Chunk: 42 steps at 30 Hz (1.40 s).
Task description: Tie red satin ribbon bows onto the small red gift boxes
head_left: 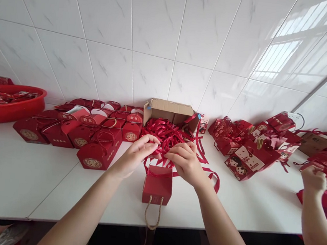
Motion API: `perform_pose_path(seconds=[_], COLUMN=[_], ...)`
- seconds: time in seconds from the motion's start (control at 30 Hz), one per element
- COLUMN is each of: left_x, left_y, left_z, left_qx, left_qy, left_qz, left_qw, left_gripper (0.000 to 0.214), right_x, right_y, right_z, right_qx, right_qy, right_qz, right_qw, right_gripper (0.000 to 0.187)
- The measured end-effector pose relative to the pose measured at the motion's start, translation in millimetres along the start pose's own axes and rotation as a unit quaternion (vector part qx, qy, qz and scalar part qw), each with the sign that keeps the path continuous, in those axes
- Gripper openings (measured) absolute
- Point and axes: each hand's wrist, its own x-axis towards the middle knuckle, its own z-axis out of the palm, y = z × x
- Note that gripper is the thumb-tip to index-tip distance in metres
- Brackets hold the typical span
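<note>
Both of my hands meet above a small red gift box (157, 189) near the table's front edge, with a twisted rope handle (151, 226) drooping over that edge. My left hand (140, 151) pinches a red ribbon (157, 151) between thumb and fingers. From the other side my right hand (185, 159) has its fingertips closed on the same ribbon. Just behind them, a cardboard box (169, 107) brims with a tangle of red ribbons (162, 130). Loose ribbon ends (215, 181) trail onto the table to the right.
Rows of red gift boxes (98, 156) stand at left, beside a red basin (37, 106) of small packets. More decorated boxes (246, 163) are piled at right. Another person's hand (314, 179) is at the far right. A tiled wall (157, 29) backs the white table (58, 191).
</note>
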Motion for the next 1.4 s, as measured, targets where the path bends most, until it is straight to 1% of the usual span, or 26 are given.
perform_pose_path(seconds=[0.1, 0.17, 0.2, 0.27, 0.33, 0.37, 0.43, 0.47, 0.53, 0.57, 0.63, 0.7, 0.77, 0.83, 0.87, 0.93, 0.97, 1.0, 1.03, 1.07, 1.1, 1.13, 1.2, 1.27, 1.33, 1.4], left_x=[-3, -4, -4, -4, -8, -12, -25, -35, -56, -67, -87, -100, -106, -105, -103, -96, -92, -87, -81, -76, -70, -64, -54, -45, -40, -39], left_y=[-2, -6, -9, -15, -23, -28, -40, -48, -69, -81, -106, -128, -143, -148, -148, -142, -138, -133, -127, -121, -116, -111, -101, -95, -92, -93], left_z=[3.4, 6.0, 6.6, 5.1, -1.5, -7.0, -21.5, -30.0, -47.0, -54.6, -66.2, -72.1, -73.5, -72.2, -70.9, -66.5, -63.2, -58.8, -53.3, -46.8, -39.5, -31.6, -15.7, -2.8, 5.1, 8.2], left_qx=[0.109, 0.212, 0.259, 0.333, 0.375, 0.384, 0.391, 0.396, 0.425, 0.443, 0.484, 0.5, 0.503, 0.508, 0.514, 0.517, 0.507, 0.483, 0.447, 0.401, 0.351, 0.307, 0.26, 0.256, 0.259, 0.256], left_qy=[0.018, 0.044, 0.064, 0.118, 0.183, 0.21, 0.245, 0.249, 0.268, 0.279, 0.265, 0.255, 0.241, 0.226, 0.229, 0.261, 0.281, 0.292, 0.291, 0.27, 0.233, 0.191, 0.113, 0.07, 0.051, 0.04], left_qz=[0.05, 0.127, 0.176, 0.264, 0.3, 0.292, 0.244, 0.212, 0.145, 0.112, 0.058, 0.039, 0.036, 0.039, 0.042, 0.058, 0.07, 0.081, 0.086, 0.085, 0.074, 0.058, 0.032, 0.023, 0.021, 0.017], left_qw=[0.993, 0.968, 0.947, 0.897, 0.858, 0.85, 0.853, 0.858, 0.853, 0.844, 0.832, 0.827, 0.829, 0.83, 0.826, 0.813, 0.812, 0.821, 0.841, 0.871, 0.904, 0.931, 0.958, 0.964, 0.964, 0.966], left_gripper=[0.03, 0.048, 0.054, 0.06, 0.061, 0.061, 0.062, 0.062, 0.06, 0.057, 0.052, 0.044, 0.035, 0.028, 0.027, 0.026, 0.026, 0.027, 0.026, 0.023, 0.019, 0.015, 0.011, 0.009, 0.008, 0.011], right_x=[0, 1, 0, -5, -18, -29, -58, -76, -113, -131, -162, -183, -195, -198, -196, -186, -179, -169, -158, -146, -134, -123, -103, -90, -84, -82], right_y=[-2, -6, -8, -12, -13, -12, -7, -3, 4, 6, 7, 7, 6, 7, 8, 10, 11, 10, 9, 7, 4, 0, -7, -12, -15, -15], right_z=[5, 9, 11, 15, 18, 20, 21, 21, 21, 21, 20, 20, 21, 23, 24, 26, 26, 26, 27, 27, 28, 29, 34, 38, 41, 43], right_qx=[0.019, 0.052, 0.08, 0.154, 0.227, 0.25, 0.25, 0.228, 0.13, 0.105, 0.067, 0.044, 0.032, 0.026, 0.014, -0.036, -0.059, -0.067, -0.051, -0.011, 0.045, 0.102, 0.181, 0.221, 0.245, 0.263], right_qy=[0.021, 0.081, 0.123, 0.213, 0.278, 0.297, 0.302, 0.291, 0.237, 0.227, 0.207, 0.182, 0.149, 0.123, 0.121, 0.148, 0.17, 0.188, 0.193, 0.182, 0.151, 0.11, 0.035, -0.026, -0.081, -0.112], right_qz=[0.028, 0.06, 0.086, 0.16, 0.248, 0.293, 0.387, 0.434, 0.536, 0.563, 0.6, 0.621, 0.631, 0.634, 0.634, 0.618, 0.594, 0.558, 0.517, 0.476, 0.44, 0.412, 0.37, 0.343, 0.331, 0.326], right_qw=[0.999, 0.994, 0.985, 0.952, 0.9, 0.874, 0.834, 0.821, 0.799, 0.788, 0.77, 0.761, 0.761, 0.763, 0.763, 0.771, 0.784, 0.805, 0.832, 0.861, 0.884, 0.899, 0.911, 0.913, 0.908, 0.901], right_gripper=[0.026, 0.019, 0.016, 0.011, 0.009, 0.011, 0.017, 0.021, 0.032, 0.033, 0.031, 0.029, 0.028, 0.027, 0.028, 0.037, 0.043, 0.047, 0.046, 0.041, 0.035, 0.03, 0.027, 0.038, 0.058, 0.07])
